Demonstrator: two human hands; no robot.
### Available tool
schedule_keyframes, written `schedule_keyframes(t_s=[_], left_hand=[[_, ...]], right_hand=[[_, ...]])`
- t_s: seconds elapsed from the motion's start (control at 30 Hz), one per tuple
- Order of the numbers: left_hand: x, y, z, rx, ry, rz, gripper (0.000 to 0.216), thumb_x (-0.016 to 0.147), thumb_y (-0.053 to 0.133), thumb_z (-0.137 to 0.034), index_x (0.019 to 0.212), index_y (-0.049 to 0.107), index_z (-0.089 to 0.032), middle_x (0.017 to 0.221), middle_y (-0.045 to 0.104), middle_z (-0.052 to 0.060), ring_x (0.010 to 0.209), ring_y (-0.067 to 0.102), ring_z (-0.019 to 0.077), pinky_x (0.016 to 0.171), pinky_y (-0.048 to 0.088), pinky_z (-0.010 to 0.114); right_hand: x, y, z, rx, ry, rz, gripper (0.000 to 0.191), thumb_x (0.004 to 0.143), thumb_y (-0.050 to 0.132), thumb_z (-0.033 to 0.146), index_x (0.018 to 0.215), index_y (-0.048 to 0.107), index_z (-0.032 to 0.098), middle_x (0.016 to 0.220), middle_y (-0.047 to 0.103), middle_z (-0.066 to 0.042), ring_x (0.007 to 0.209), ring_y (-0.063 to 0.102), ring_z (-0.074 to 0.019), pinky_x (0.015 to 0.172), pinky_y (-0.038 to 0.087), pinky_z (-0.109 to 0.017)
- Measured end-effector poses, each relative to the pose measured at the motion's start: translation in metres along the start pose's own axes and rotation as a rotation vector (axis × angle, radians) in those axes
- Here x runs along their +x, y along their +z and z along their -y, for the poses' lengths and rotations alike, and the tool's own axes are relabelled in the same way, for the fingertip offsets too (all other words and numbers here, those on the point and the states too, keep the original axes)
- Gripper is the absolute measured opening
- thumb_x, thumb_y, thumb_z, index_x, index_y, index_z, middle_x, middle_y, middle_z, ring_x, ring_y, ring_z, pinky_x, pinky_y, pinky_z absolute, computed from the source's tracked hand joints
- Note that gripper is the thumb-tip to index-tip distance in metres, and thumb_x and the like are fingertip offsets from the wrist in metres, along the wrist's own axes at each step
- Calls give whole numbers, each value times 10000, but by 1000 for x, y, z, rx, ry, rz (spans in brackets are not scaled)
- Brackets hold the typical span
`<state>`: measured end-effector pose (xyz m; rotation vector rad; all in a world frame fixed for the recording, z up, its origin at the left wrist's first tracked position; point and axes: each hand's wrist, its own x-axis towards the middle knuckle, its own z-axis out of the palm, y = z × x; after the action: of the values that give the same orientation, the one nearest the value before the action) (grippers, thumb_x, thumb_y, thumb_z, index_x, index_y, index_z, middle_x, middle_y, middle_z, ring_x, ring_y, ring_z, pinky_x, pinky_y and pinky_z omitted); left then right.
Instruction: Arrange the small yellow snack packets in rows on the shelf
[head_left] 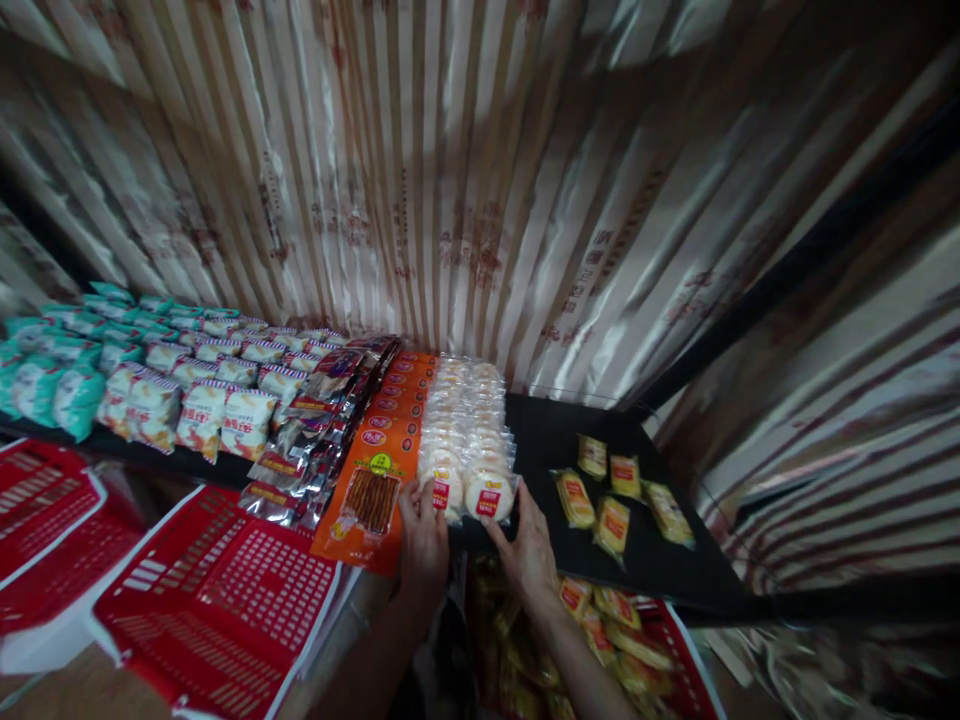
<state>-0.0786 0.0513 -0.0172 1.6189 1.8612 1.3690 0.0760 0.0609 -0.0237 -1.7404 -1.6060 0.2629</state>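
Note:
Two rows of round white rice crackers in clear wrappers with red labels run back along the black shelf (540, 430). My left hand (424, 535) has its fingers closed at the front left rice cracker packet (448, 490). At the front right rice cracker packet (489, 495), my right hand (529, 545) presses its thumb on the lower edge, with its fingers along the right side. Just left of my left hand lies a row of overlapping orange snack packets (379, 460). Several small yellow snack packets (613, 525) lie scattered on the shelf to the right.
Dark red-and-silver packets (300, 440), white snack bags (247, 420) and teal bags (79, 400) fill the shelf's left side. Below stand red baskets (232, 590), one holding yellow packets (600, 630). Striped, printed sheeting (420, 180) hangs behind; a dark bar (787, 260) slants at right.

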Motion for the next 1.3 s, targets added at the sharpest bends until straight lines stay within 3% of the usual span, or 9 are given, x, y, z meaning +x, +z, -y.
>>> schedule_keyframes(t_s=[0.23, 0.4, 0.6, 0.9, 1.0, 1.13, 1.2, 1.3], left_hand=[[-11, 15, 6, 103, 176, -111, 366, 894, 353, -212, 1226, 495, -154, 1382, 318, 150, 1304, 285, 263, 1046, 316, 461], [-16, 29, -10, 173, 249, -176, 513, 886, 378, -180, 1378, 257, -97, 1481, 140, 198, 1372, 99, 301, 1073, 219, 532], [-12, 43, -27, 309, 185, -190, 744, 840, 501, -349, 1417, 113, -85, 1478, 72, 236, 1361, 75, 365, 1042, 220, 593], [-3, 51, -41, 386, 103, -194, 766, 796, 543, -416, 1396, 216, -68, 1484, -1, 233, 1351, 27, 408, 1040, 188, 616], [-3, 49, -42, 384, 118, -175, 697, 801, 548, -386, 1383, 277, -115, 1493, -34, 203, 1351, 24, 410, 1035, 193, 620], [-3, 46, -44, 396, 133, -159, 638, 800, 553, -374, 1360, 340, -155, 1499, 6, 182, 1350, 43, 411, 1025, 213, 627], [-2, 45, -45, 413, 135, -149, 643, 804, 544, -382, 1357, 340, -127, 1492, 58, 200, 1351, 62, 405, 1028, 223, 619], [-1, 44, -44, 446, 143, -131, 646, 811, 528, -382, 1359, 329, -103, 1486, 66, 218, 1350, 56, 407, 1024, 229, 616]], right_hand=[[8, -1, 7, 195, 155, 18, 789, 735, 509, 564, 1368, 295, 145, 1369, 403, -162, 1157, 481, -285, 934, 428, -449], [8, 7, 1, 139, 104, -9, 723, 757, 479, 555, 1337, 351, 142, 1327, 452, -169, 1167, 468, -287, 957, 404, -468], [6, 2, -6, 71, 80, 27, 638, 782, 423, 549, 1263, 453, 130, 1279, 498, -168, 1154, 489, -288, 941, 431, -457], [7, -5, -16, 150, 66, 137, 570, 812, 374, 468, 1262, 473, 133, 1339, 454, -145, 1246, 408, -267, 1024, 358, -460], [25, -19, -6, 177, 74, 120, 569, 856, 322, 473, 1317, 408, 150, 1385, 403, -124, 1284, 356, -241, 1050, 320, -461], [73, -29, 21, 54, -142, 162, 551, 892, 269, 470, 1361, 348, 193, 1476, 252, -63, 1362, 191, -208, 1105, 210, -459], [95, -24, 32, -15, -259, 236, 532, 905, 240, 458, 1367, 339, 215, 1490, 215, -31, 1381, 99, -201, 1114, 178, -462], [112, -11, 38, -117, -304, 397, 556, 916, 194, 458, 1377, 322, 175, 1483, 230, -56, 1380, 92, -200, 1114, 182, -440]])
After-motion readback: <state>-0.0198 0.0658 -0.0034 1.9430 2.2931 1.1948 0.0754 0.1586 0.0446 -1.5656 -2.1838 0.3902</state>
